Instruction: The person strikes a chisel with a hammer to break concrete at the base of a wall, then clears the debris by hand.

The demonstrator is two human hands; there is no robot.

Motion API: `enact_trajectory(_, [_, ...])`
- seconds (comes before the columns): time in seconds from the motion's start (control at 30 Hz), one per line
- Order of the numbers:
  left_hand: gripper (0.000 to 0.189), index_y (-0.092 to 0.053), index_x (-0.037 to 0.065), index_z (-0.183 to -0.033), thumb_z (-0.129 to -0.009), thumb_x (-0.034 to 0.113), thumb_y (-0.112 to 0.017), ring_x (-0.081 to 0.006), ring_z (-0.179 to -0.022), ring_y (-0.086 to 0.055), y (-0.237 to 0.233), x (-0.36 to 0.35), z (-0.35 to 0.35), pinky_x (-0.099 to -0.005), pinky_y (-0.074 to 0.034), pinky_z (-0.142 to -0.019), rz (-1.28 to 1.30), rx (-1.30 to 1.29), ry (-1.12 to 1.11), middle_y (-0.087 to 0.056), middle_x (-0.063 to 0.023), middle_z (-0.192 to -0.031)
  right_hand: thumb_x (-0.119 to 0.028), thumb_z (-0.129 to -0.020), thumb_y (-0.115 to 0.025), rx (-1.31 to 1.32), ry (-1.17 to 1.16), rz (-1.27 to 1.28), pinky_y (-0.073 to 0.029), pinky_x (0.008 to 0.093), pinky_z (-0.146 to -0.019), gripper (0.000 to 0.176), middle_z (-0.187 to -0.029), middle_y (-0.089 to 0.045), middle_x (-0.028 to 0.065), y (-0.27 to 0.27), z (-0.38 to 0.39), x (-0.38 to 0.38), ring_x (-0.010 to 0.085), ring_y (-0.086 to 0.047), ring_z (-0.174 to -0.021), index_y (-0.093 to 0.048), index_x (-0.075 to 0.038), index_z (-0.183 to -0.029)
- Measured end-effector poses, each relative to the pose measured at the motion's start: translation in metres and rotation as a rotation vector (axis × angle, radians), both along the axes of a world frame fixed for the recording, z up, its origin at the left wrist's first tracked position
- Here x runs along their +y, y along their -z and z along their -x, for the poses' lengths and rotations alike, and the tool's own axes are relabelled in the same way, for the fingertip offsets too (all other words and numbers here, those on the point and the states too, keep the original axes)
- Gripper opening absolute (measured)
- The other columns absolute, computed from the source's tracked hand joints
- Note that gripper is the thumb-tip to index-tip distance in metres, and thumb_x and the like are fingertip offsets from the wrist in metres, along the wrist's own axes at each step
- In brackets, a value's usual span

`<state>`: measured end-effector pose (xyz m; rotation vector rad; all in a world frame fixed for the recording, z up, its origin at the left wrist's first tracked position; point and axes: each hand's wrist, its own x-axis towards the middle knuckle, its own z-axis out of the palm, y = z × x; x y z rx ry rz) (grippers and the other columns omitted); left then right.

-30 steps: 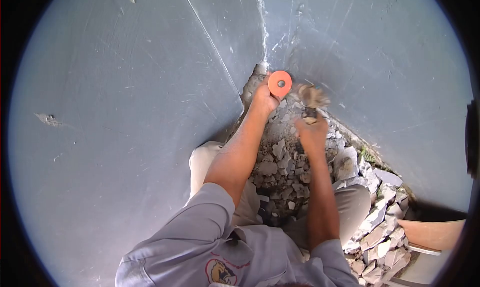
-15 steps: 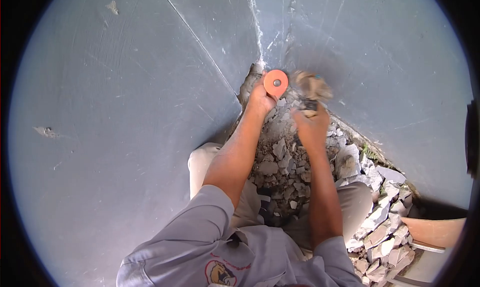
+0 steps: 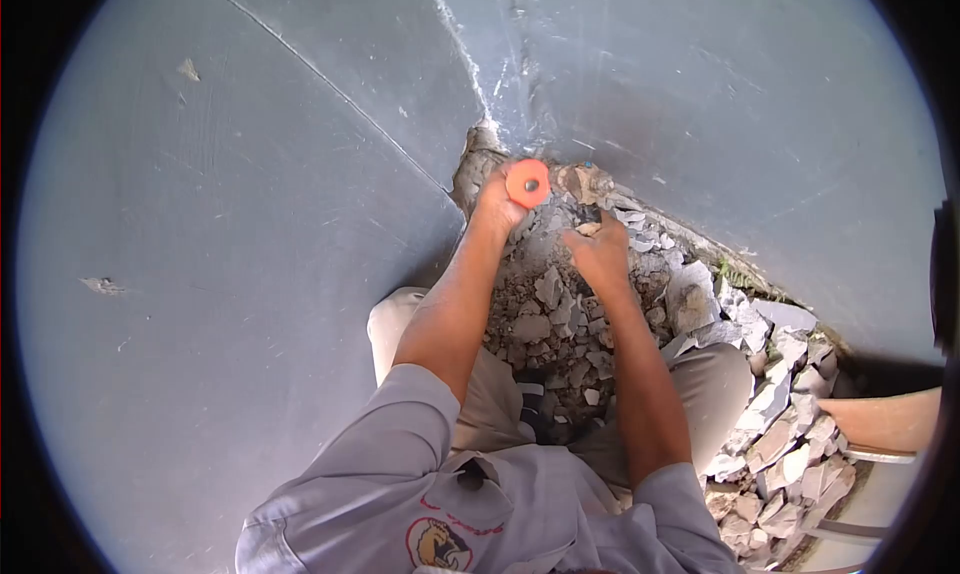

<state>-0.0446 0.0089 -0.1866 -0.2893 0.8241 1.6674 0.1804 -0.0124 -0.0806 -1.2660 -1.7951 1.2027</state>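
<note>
My left hand [image 3: 500,196] is closed round a chisel seen end-on, its round orange hand guard [image 3: 527,171] toward me and its steel striking end in the middle. The chisel's tip is hidden below, over the broken corner of the grey wall. Just to the right, my right hand [image 3: 603,256] grips a short hammer with a dark handle and a dusty brown head [image 3: 584,182]. The hammer head is beside the orange guard, slightly apart from it in this view. Under both hands lies broken grey rubble [image 3: 545,319].
Grey wall panels [image 3: 250,304] rise on the left and ahead, with a white-edged crack [image 3: 462,49] running up. Larger chunks [image 3: 790,444] are heaped at right, near an orange-brown curved container rim [image 3: 885,421]. My bent knees flank the rubble.
The hammer, blurred and higher before, has come down and shows more sharply now. The view has shifted, so the wall seams and both hands sit further left.
</note>
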Motion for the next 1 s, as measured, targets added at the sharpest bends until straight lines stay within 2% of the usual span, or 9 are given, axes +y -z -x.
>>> enact_trajectory(0.03, [0.024,-0.059,0.006,-0.114,-0.102,0.023,-0.046,-0.0268,-0.096,-0.065,0.021,-0.003,-0.004,-0.0459,-0.057,-0.088,0.06,0.036,0.009,-0.066,-0.0109,-0.108,-0.013,-0.074,-0.07,-0.004,0.013,-0.063,-0.048,0.0361,-0.048,0.025,-0.065,-0.064,0.0112,0.003,-0.007,0.0,0.0218,-0.061,-0.049,-0.062,0.006,-0.087])
enact_trajectory(0.07, [0.019,-0.057,0.006,-0.114,-0.101,0.016,-0.047,-0.0273,-0.093,-0.066,0.006,-0.014,-0.027,-0.0464,-0.058,-0.084,0.226,0.217,0.009,-0.065,-0.011,-0.105,-0.017,-0.068,-0.068,-0.021,0.065,0.038,-0.051,0.0438,-0.073,0.03,-0.078,-0.067,0.0243,0.005,-0.013,0.002,0.039,-0.066,-0.074,-0.063,0.005,-0.087])
enact_trajectory(0.17, [0.01,-0.054,0.009,-0.107,-0.098,0.011,-0.048,-0.026,-0.085,-0.065,0.031,-0.034,-0.055,-0.0473,-0.059,-0.078,0.273,-0.139,0.183,-0.062,-0.0087,-0.098,-0.017,-0.068,-0.068,0.044,0.137,0.093,-0.052,0.0434,-0.071,0.029,-0.077,-0.067,0.0239,0.007,-0.028,0.008,0.0391,-0.066,-0.073,-0.063,0.005,-0.086])
enact_trajectory(0.27, [0.008,-0.057,0.009,-0.097,-0.091,0.006,-0.052,-0.0233,-0.076,-0.062,-0.02,-0.046,-0.096,-0.0421,-0.058,-0.071,0.35,0.194,0.133,-0.059,-0.0062,-0.086,-0.016,-0.069,-0.067,0.085,0.169,0.004,-0.051,0.0425,-0.068,0.027,-0.074,-0.066,0.0225,-0.005,-0.041,0.014,0.0377,-0.065,-0.07,-0.063,0.006,-0.084])
enact_trajectory(0.37, [0.005,-0.057,0.009,-0.094,-0.091,0.007,-0.055,-0.0236,-0.077,-0.063,-0.042,-0.031,-0.077,-0.0417,-0.058,-0.071,0.314,0.262,0.023,-0.06,-0.0061,-0.087,-0.014,-0.07,-0.067,0.108,0.182,-0.023,-0.05,0.0416,-0.067,0.025,-0.072,-0.066,0.0201,-0.021,-0.051,0.017,0.0348,-0.065,-0.067,-0.064,0.005,-0.085])
enact_trajectory(0.53, [0.006,-0.055,0.011,-0.087,-0.09,0.005,-0.055,-0.0237,-0.075,-0.062,-0.004,-0.032,-0.021,-0.0433,-0.057,-0.071,0.139,0.112,-0.066,-0.058,-0.0068,-0.083,-0.016,-0.071,-0.07,0.214,0.197,0.011,-0.051,0.0407,-0.068,0.026,-0.074,-0.067,0.0197,-0.013,-0.048,0.019,0.0336,-0.066,-0.068,-0.064,0.005,-0.086])
enact_trajectory(0.63, [0.006,-0.056,0.01,-0.09,-0.091,0.005,-0.052,-0.0258,-0.077,-0.063,0.015,-0.031,-0.029,-0.0453,-0.057,-0.071,0.292,0.17,-0.071,-0.059,-0.0085,-0.084,-0.016,-0.071,-0.072,0.111,0.153,0.003,-0.051,0.04,-0.068,0.028,-0.075,-0.068,0.0188,-0.015,-0.046,0.017,0.0324,-0.066,-0.069,-0.064,0.005,-0.089])
enact_trajectory(0.8, [0.015,-0.058,0.005,-0.105,-0.098,0.011,-0.045,-0.0264,-0.086,-0.065,0.011,-0.038,-0.064,-0.043,-0.057,-0.08,0.281,0.159,0.061,-0.064,-0.0102,-0.096,-0.015,-0.073,-0.074,0.201,0.13,-0.07,-0.051,0.037,-0.066,0.029,-0.075,-0.068,0.0158,-0.034,-0.042,0.007,0.0272,-0.067,-0.067,-0.064,0.003,-0.093])
enact_trajectory(1.0, [0.008,-0.061,0.005,-0.092,-0.089,0.001,-0.055,-0.0238,-0.076,-0.062,-0.03,-0.042,-0.058,-0.0428,-0.056,-0.069,0.378,0.311,-0.128,-0.059,-0.007,-0.086,-0.012,-0.079,-0.074,0.282,0.105,-0.132,-0.048,0.0277,-0.052,0.021,-0.069,-0.064,0.0051,-0.028,-0.04,0.006,0.0116,-0.059,-0.054,-0.064,0.004,-0.089])
